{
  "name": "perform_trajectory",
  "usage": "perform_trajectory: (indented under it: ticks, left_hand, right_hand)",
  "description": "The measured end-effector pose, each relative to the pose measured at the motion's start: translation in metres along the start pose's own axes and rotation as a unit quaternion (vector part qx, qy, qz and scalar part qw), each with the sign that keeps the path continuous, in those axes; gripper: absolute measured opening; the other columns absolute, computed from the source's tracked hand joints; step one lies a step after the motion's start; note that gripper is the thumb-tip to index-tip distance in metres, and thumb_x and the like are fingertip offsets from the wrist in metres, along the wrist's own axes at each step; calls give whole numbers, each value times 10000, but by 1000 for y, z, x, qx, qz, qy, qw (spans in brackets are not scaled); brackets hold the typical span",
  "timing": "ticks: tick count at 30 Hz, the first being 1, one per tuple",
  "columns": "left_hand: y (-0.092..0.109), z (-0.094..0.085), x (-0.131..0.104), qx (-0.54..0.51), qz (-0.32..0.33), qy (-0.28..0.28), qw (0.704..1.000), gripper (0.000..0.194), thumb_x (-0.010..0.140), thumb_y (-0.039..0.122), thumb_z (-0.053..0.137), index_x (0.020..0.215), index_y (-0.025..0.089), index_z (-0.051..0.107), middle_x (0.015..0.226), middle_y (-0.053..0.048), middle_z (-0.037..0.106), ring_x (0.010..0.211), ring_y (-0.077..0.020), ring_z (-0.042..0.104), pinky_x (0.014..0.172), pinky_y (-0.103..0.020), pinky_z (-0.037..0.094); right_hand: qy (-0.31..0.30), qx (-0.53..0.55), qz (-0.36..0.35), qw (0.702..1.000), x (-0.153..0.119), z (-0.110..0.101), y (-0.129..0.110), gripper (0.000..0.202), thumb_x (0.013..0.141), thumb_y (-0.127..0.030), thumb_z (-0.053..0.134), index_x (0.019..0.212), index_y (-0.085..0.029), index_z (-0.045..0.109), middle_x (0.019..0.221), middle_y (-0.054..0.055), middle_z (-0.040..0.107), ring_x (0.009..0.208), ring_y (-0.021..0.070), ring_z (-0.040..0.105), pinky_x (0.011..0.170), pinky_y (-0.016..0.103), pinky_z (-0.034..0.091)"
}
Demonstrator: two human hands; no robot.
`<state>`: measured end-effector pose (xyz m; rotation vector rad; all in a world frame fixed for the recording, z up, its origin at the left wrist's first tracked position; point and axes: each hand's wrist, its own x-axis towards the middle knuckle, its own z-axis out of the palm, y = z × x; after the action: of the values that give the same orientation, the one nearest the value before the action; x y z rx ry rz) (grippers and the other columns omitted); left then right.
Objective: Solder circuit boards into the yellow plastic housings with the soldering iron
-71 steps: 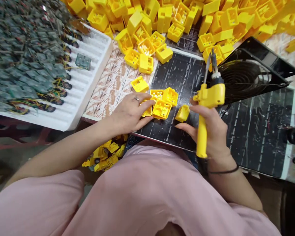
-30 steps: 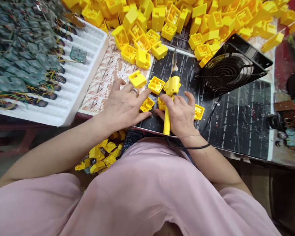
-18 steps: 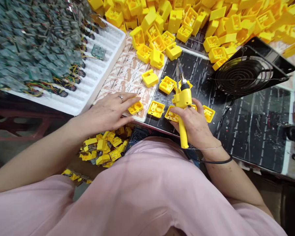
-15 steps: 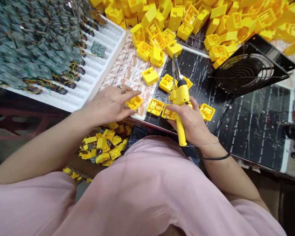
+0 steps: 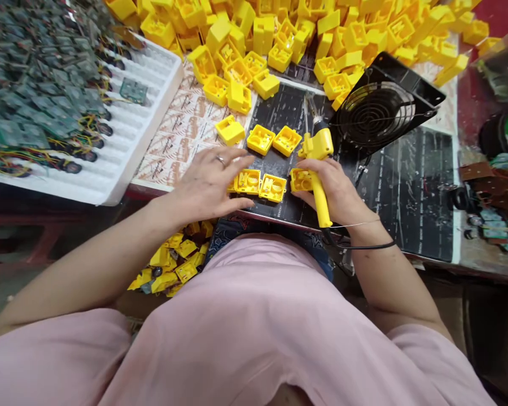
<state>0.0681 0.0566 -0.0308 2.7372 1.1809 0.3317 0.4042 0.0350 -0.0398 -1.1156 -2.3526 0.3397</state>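
Note:
My right hand (image 5: pixel 336 183) is wrapped round a yellow soldering gun (image 5: pixel 320 169), its metal tip pointing away from me. Beside the fingers of that hand sits a yellow housing (image 5: pixel 300 180). My left hand (image 5: pixel 214 180) has its fingers spread around the left end of a short row of open yellow housings; one housing (image 5: pixel 249 181) lies between thumb and forefinger, and another (image 5: pixel 272 188) stands to its right. Behind the row are two more open housings, one (image 5: pixel 260 140) left of the other (image 5: pixel 287 140). A further housing (image 5: pixel 230 130) lies behind my left hand.
A white foam tray (image 5: pixel 129 141) with green circuit boards (image 5: pixel 38 96) and wires is at the left. Yellow housings (image 5: pixel 275 34) are heaped at the back. A black fan (image 5: pixel 376 113) stands at the right. More yellow parts (image 5: pixel 173 259) lie below the table edge.
The view has shifted. My left hand has moved right to the row, pushing along the housing it was at. My right hand and the soldering gun have moved right, off the housings behind the row.

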Motion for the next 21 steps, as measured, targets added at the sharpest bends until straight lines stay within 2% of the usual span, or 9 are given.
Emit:
perform_trajectory:
  ticks: [3, 5, 7, 9, 11, 13, 15, 17, 21]
  left_hand:
    - [21, 10, 13, -5, 43, -23, 999, 778, 1018, 587, 686, 1648, 154, 548, 1669, -210, 582, 1531, -442, 549, 1251, -612, 463]
    - [32, 14, 20, 17, 26, -37, 999, 677, 1042, 516, 661, 1607, 148, 601, 1582, -223, 653, 1446, -456, 614, 1176, -633, 508]
    - [39, 15, 24, 37, 7, -45, 998, 601, 1055, 474, 639, 1551, 133, 652, 1467, -233, 719, 1351, -459, 669, 1102, -627, 546]
    - [39, 15, 25, 44, 7, -46, 998, 575, 1060, 476, 626, 1513, 125, 675, 1402, -235, 744, 1302, -450, 689, 1066, -600, 563]
    - [35, 14, 24, 45, 15, -42, 998, 577, 1062, 493, 614, 1500, 123, 677, 1377, -233, 750, 1286, -437, 693, 1066, -576, 563]
    - [29, 14, 24, 39, 18, -38, 998, 570, 1062, 498, 605, 1485, 123, 683, 1375, -231, 748, 1285, -429, 692, 1079, -565, 557]
    - [25, 14, 24, 31, 19, -39, 999, 570, 1060, 499, 597, 1481, 124, 683, 1385, -232, 743, 1295, -427, 686, 1091, -564, 551]
    - [23, 15, 24, 28, 21, -44, 998, 576, 1063, 501, 586, 1493, 129, 675, 1395, -228, 740, 1305, -419, 681, 1099, -554, 546]
    - [25, 16, 25, 42, 26, -45, 998, 600, 1072, 515, 575, 1499, 103, 667, 1371, -233, 749, 1292, -415, 686, 1082, -544, 552]
  right_hand:
    - [-39, 14, -24, 999, -7, -6, -5, 462, 1031, -327, 693, 1472, -281, 566, 1409, 97, 740, 1283, 300, 725, 1163, 542, 585]
    - [-37, -8, -18, 999, -13, -8, -8, 489, 1010, -371, 742, 1462, -287, 577, 1396, 99, 743, 1307, 313, 711, 1208, 568, 541]
    - [-10, -47, 7, 999, -16, -5, -11, 530, 996, -472, 777, 1444, -259, 589, 1321, 123, 759, 1276, 348, 711, 1240, 632, 483]
    - [8, -78, 28, 997, -15, 2, -15, 517, 1017, -513, 750, 1428, -235, 605, 1200, 125, 773, 1175, 352, 731, 1225, 660, 467]
    - [1, -85, 30, 996, -12, 7, -20, 404, 1059, -429, 693, 1413, -249, 620, 1157, 103, 778, 1108, 315, 745, 1199, 612, 497]
    - [-6, -70, 18, 997, -11, 5, -21, 366, 1064, -366, 680, 1413, -276, 614, 1267, 93, 775, 1187, 290, 743, 1194, 543, 524]
    - [14, -51, 18, 998, -13, -3, -16, 431, 1054, -393, 711, 1447, -277, 578, 1423, 106, 736, 1337, 297, 702, 1216, 521, 529]
    - [44, -48, 35, 997, -17, -12, -5, 514, 1040, -445, 745, 1477, -253, 554, 1470, 131, 719, 1380, 315, 688, 1230, 525, 533]
    - [50, -61, 48, 996, -33, -24, 16, 396, 1060, -411, 707, 1398, -228, 615, 1284, 131, 792, 1162, 314, 782, 1073, 494, 635]
